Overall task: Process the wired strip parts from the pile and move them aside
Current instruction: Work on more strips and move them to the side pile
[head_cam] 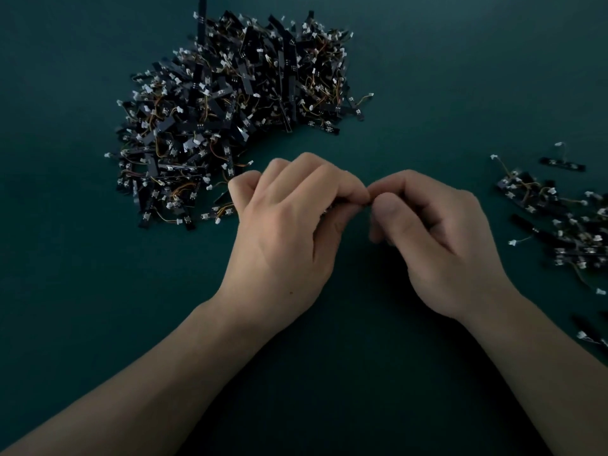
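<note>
Barely visible strip [342,202] between hands [283,238] [441,238]

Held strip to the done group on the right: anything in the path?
Nothing visible. The left hand and right hand pinch the mostly hidden strip at centre; only bare mat lies between the right hand and the set-aside group on the right.

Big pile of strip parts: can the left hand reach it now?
Likely yes: the pile lies just beyond the left hand, nothing between, though it is busy pinching a part.
</note>
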Available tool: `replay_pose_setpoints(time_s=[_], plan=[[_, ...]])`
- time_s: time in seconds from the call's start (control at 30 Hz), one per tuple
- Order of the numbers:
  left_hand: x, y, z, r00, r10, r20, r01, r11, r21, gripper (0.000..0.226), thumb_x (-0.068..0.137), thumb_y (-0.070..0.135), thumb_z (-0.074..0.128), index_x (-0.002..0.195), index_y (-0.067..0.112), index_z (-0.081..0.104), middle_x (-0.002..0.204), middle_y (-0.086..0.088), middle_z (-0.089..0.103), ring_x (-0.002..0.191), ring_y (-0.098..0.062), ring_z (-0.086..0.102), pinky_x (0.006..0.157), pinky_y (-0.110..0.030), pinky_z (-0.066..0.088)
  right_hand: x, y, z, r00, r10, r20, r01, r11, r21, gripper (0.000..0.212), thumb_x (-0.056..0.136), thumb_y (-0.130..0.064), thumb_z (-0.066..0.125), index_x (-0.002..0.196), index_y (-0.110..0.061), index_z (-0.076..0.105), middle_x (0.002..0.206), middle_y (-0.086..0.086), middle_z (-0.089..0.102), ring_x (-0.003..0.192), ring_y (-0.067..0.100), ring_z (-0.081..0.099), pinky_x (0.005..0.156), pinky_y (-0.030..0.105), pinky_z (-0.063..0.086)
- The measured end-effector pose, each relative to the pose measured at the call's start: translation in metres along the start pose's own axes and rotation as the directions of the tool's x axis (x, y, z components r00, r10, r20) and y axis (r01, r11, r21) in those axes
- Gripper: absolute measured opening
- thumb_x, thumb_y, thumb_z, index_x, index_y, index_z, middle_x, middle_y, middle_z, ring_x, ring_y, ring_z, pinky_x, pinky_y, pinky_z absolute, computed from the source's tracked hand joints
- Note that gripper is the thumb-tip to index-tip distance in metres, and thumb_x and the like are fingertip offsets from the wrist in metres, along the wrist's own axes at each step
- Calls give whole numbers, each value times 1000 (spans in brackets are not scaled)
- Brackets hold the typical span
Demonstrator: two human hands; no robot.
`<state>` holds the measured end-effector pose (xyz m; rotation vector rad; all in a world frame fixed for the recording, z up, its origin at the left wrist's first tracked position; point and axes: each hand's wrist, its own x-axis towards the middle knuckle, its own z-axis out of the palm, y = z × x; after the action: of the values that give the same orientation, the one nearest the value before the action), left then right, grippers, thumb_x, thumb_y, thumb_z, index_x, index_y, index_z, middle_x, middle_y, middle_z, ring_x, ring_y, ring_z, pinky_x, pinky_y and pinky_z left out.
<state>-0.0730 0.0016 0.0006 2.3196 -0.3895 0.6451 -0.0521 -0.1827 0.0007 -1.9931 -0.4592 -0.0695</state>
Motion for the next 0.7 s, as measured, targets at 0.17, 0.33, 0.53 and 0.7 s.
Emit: replay_pose_setpoints(time_s=[0.17,0.33,0.53,0.7], plan=[[1,3,-1,1000,-26,7,26,1000,-7,8,98,20,72,102,25,68,103,17,64,92,-9,56,91,-38,32,0,0,-1,999,35,15,-35,999,22,32,103,-34,48,76,-22,58,64,4,61,55,19,53,53,37,43],[2,6,-4,975,-186,120,198,975,-99,7,99,34,61,100,28,66,88,18,65,88,-4,60,101,-36,32,-1,0,-2,1000,-14,17,13,998,65,27,105,-27,49,81,-20,57,64,5,58,54,24,52,52,42,41],[7,9,-7,964,-210,163,238,954,-180,23,98,23,61,76,27,62,63,11,55,66,-14,57,85,-56,44,-1,0,-2,999,-25,37,23,997,67,23,102,-29,51,81,-21,57,61,7,54,51,27,49,50,45,39],[7,10,-7,960,-216,176,248,952,-179,22,98,24,61,76,26,63,67,10,59,72,-17,60,90,-54,41,-1,0,-1,1000,-17,-7,17,1000,-26,22,98,-29,55,79,-19,59,59,5,54,49,23,47,46,37,37]])
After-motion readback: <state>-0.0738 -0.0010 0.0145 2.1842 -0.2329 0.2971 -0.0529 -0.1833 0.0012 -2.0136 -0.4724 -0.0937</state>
